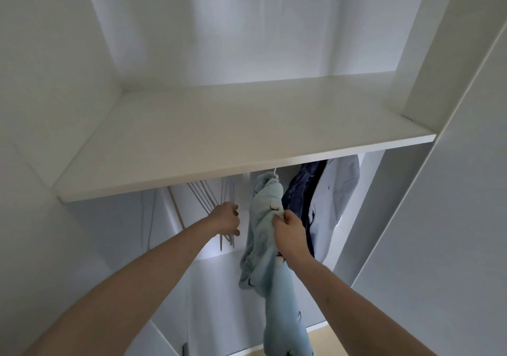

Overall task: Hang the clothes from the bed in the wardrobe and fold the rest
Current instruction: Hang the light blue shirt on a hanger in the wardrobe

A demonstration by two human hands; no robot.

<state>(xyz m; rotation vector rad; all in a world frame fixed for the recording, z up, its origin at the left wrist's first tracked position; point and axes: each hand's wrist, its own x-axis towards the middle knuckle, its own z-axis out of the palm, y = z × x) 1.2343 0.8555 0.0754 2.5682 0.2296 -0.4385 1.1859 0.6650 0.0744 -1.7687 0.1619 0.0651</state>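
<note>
At the far left, under the white wardrobe shelf (247, 136), a bunch of empty wire hangers (205, 194) is hanging slantwise. The left hand (225, 218) is reaching in among them, its fingers curling round the lower wires of one or two; whether it is actually gripping or only touching them I cannot tell for certain, though the curl suggests a hold.

Just to the right, a pale blue fleece garment (263, 246) is dangling from a white hanger hook (274, 173) that is disappearing behind the shelf edge, so whether the hook is sitting on the rail is hidden. The right hand (289, 232) is pinching a fold of the fleece near its upper part, thumb and fingers closing together on the fabric.

The fleece is looking soft, limp and light, bunching and drooping in loose folds toward the floor; it is likely to slide off a thin wire hanger, so taking it by the shoulders or collar close to the hook seems safest.

Further right, a dark navy garment (299, 188) and a light grey jacket (337, 191) are already hanging side by side, touching.
</note>
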